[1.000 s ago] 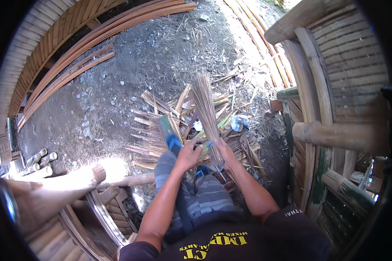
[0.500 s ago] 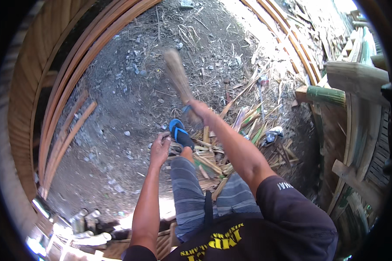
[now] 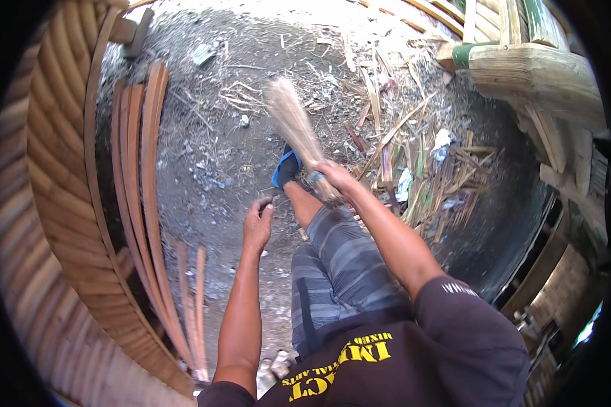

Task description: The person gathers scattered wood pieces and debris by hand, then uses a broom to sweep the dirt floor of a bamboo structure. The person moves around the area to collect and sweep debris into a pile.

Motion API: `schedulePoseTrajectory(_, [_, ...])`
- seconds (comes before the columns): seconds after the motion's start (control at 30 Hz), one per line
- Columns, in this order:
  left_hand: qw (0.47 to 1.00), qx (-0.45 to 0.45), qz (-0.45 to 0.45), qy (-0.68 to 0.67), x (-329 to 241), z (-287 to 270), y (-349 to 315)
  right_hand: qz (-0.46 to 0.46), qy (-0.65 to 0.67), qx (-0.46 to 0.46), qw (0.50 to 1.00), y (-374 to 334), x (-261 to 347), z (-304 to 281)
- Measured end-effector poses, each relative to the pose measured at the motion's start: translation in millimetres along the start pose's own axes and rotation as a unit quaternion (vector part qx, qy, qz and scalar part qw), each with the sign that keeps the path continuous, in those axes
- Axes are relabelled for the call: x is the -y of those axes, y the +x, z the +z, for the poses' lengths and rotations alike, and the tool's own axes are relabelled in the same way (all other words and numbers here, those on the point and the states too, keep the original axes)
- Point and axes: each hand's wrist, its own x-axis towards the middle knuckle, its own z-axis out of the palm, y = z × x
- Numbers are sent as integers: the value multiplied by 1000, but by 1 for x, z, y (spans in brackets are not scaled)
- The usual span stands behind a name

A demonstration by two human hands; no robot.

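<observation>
My right hand (image 3: 337, 179) is wrapped round the bound end of a short stick broom (image 3: 294, 119), its pale bristles spreading away to the far left over the dirt. A bluish band circles the broom beside my fingers. Lower and to the left, my left hand (image 3: 256, 227) hangs above the ground, thumb apart from loosely bent fingers, with nothing visible in it. Beyond the hands, one foot in a blue-strapped sandal (image 3: 287, 166) stands on the soil. A pile of bamboo scraps (image 3: 421, 180) lies right of the broom.
Long reddish-brown wooden strips (image 3: 149, 149) lie along the left, beside a slatted wooden structure (image 3: 71, 176). At upper right a thick timber (image 3: 536, 74) juts from a bamboo frame. Dry stalks and litter are strewn over the dirt floor (image 3: 210, 152).
My view has turned and moved, bringing the scrap pile farther up and the timber nearer. The broom stays in my right hand, and my legs have shifted as in a step.
</observation>
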Motion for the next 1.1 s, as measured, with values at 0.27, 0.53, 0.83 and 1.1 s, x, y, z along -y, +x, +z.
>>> schedulePoseTrajectory(0.27, [997,80,9,6,-91,-32,139,-14,74,-422,903,10,37,-93])
schedulePoseTrajectory(0.53, [976,171,24,134,-179,-38,186,-9,96,-292,952,11,97,-18])
schedulePoseTrajectory(0.83, [912,243,162,287,-259,-28,325,2,169,-463,870,83,134,-112])
schedulePoseTrajectory(1.1, [861,329,33,386,-348,-74,402,-16,342,-499,796,93,250,-1])
